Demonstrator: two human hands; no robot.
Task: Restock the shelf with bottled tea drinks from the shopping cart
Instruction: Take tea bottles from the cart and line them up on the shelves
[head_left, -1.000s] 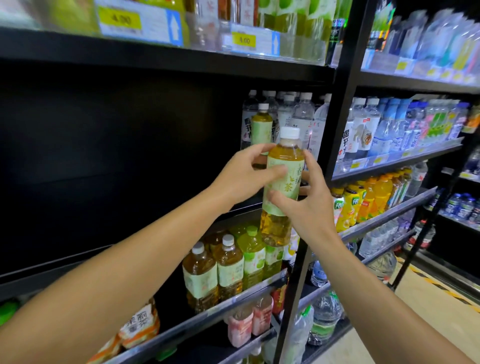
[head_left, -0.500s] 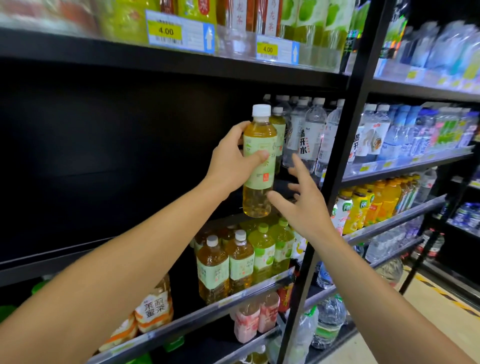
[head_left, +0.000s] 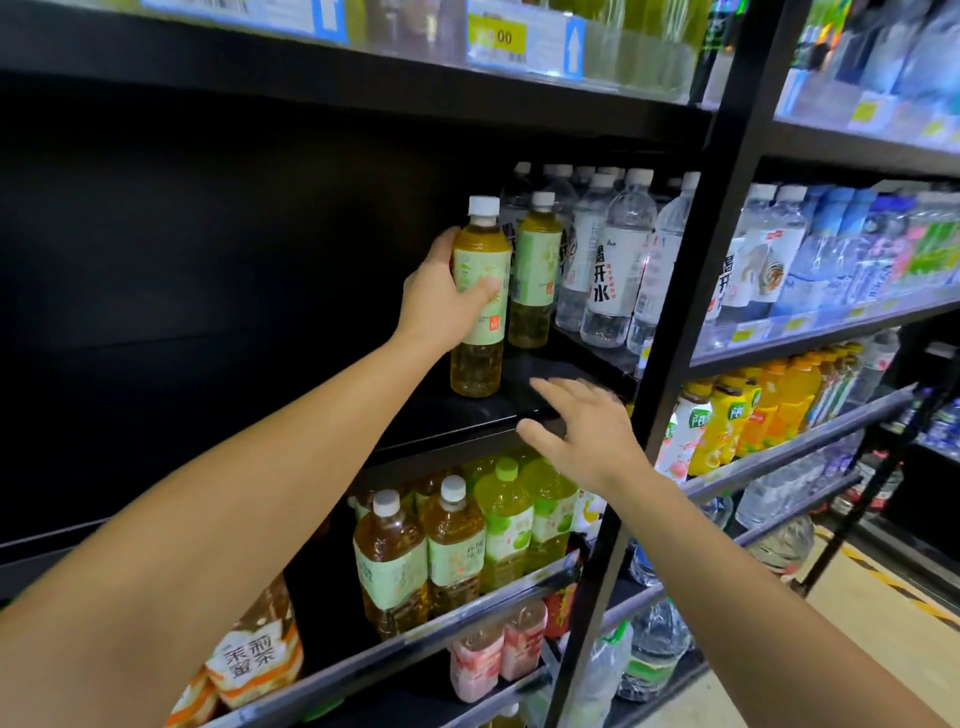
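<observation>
On the black metal shelf (head_left: 467, 415), whose left stretch is bare, the left hand (head_left: 441, 301) has its fingers clamped around a clear plastic bottle of amber tea with a pale green label and white cap (head_left: 478, 301); whether its base already rests near the front edge I cannot tell. Let go while tilted, it could topple off that edge, or knock the matching upright tea bottle (head_left: 535, 275) just beside it to the right into the clear water bottles (head_left: 608, 260) beyond. The right hand (head_left: 587, 436) hovers by the front edge, fingers apart, holding nothing.
</observation>
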